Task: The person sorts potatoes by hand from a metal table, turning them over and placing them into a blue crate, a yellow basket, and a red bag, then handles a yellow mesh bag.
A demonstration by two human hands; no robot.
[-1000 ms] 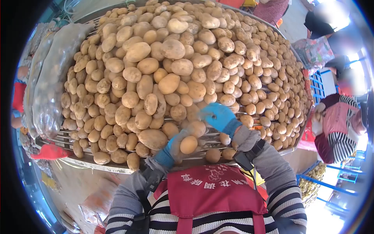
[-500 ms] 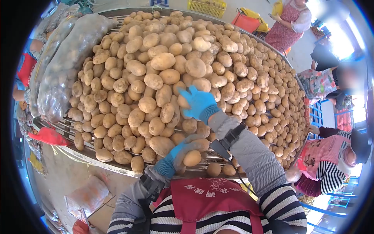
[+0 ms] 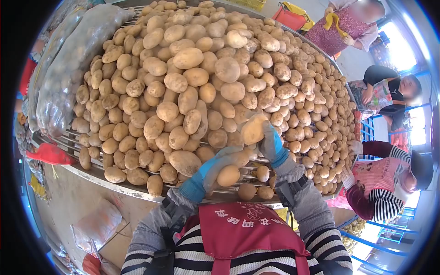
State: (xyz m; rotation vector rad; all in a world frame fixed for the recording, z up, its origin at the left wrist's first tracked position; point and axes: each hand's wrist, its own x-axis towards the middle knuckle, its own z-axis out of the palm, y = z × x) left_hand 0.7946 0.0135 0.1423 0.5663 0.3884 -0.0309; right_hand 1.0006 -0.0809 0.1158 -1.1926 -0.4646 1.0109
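Note:
Potatoes (image 3: 154, 128) lie heaped across a slatted metal table in front of me. My right hand (image 3: 273, 144), in a blue and grey glove, grips a large pale potato (image 3: 253, 129) just above the near side of the heap. Close by on the left, my left hand (image 3: 211, 168) is gloved the same way. Its fingers curl about a potato (image 3: 228, 175) and another potato (image 3: 241, 158) behind it; the fingertips are partly hidden. Below the hands, a few potatoes (image 3: 246, 192) rest on the bare slats near the table's front edge.
Filled clear plastic bags (image 3: 75, 73) lie along the table's left end. A red scoop-like object (image 3: 50, 154) is at the left front corner. One co-worker (image 3: 373, 183) stands at the right edge; other people are farther back. A bag (image 3: 101, 224) sits on the floor.
My right hand has come from the middle of the heap toward me and right, and now has a potato in it. My left hand has shifted slightly with its potatoes.

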